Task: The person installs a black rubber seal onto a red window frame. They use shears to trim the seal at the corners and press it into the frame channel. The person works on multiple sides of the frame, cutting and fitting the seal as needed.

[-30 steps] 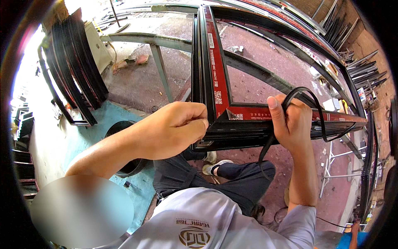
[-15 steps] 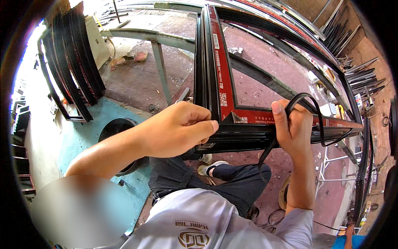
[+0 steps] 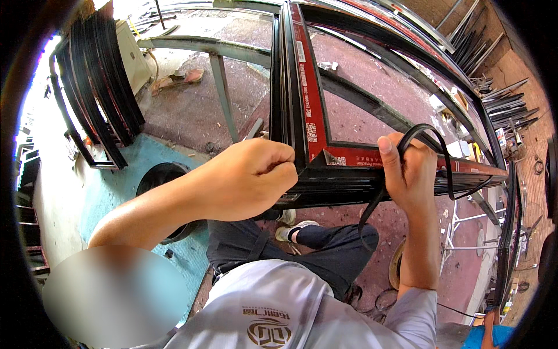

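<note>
A black window or door frame lies in front of me, red protective film on its face. The film's corner is peeled up a little near the join. My left hand is closed against the outer side of that corner, its fingers curled; whatever they hold is hidden. My right hand grips a black rubber sealing strip at the frame's near bar. One length of the strip loops over to the right of the hand, and a loose end hangs below, in front of my knee.
Grey metal bars of a stand run beneath the frame. Stacked black frames lean at the far left, above a blue mat with a black bucket. Long dark profiles lie along the right side.
My left hand has turned slightly at the corner, and its thumb tip no longer shows. My right hand keeps its grip on the strip, almost in the same place.
</note>
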A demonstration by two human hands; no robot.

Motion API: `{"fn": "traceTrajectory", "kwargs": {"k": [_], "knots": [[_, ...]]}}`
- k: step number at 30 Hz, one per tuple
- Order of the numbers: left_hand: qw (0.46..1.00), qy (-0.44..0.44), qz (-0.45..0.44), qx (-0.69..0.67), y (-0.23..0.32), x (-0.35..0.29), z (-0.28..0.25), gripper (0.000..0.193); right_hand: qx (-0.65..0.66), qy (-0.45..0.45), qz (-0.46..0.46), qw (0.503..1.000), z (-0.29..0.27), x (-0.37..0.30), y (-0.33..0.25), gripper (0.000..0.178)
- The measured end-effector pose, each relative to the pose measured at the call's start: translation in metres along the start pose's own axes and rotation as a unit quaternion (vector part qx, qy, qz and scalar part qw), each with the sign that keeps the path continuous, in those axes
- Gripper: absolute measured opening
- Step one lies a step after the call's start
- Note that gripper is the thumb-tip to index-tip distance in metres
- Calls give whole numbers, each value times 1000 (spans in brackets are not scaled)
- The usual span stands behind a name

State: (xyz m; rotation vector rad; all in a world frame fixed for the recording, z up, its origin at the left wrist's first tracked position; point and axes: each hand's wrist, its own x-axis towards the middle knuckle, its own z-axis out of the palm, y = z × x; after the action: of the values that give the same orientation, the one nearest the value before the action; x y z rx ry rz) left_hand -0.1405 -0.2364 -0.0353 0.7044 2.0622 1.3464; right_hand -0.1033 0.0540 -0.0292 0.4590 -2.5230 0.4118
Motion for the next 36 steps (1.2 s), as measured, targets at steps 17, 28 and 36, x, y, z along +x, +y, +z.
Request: {"fn": "traceTrajectory", "kwargs": {"k": [17, 28, 36], "knots": [[982, 125, 129, -63, -31, -11, 9, 8, 33, 19, 23, 999, 7, -6, 3, 52], [864, 241, 408, 172, -55, 2, 14, 23, 23, 11, 39, 999, 9, -6, 3, 51], [798, 279, 478, 239, -61, 8, 16, 25, 16, 24, 21, 999, 10, -6, 9, 53]]}}
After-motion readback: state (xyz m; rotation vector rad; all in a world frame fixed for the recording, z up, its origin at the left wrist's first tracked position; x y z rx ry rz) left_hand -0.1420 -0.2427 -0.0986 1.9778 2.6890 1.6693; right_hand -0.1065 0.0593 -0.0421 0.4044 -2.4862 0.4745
